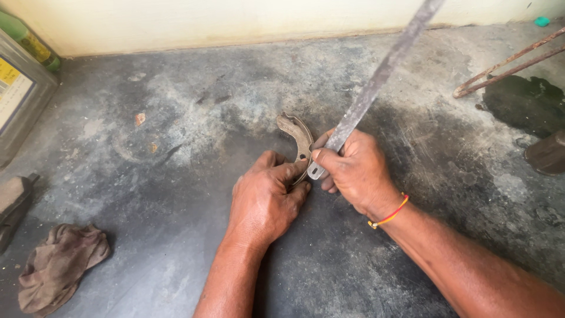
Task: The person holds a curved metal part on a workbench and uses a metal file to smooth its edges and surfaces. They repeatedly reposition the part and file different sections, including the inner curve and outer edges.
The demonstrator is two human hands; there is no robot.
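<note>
A curved, rusty metal brake shoe (pixel 298 134) stands on edge on the stained concrete floor (pixel 176 135). My left hand (pixel 266 200) grips its near end and holds it upright. My right hand (pixel 353 171) is closed around the lower end of a long flat metal bar (pixel 376 82), which rises up and to the right out of the picture. The bar's rounded tip rests against the shoe beside my left fingers. A red and yellow thread band circles my right wrist.
A crumpled brown rag (pixel 59 265) lies at the lower left. A dark block (pixel 15 200) and a grey can (pixel 20 94) sit at the left edge. Rusty rods (pixel 506 65) and a dark oil patch (pixel 524 100) are at the right, by the wall.
</note>
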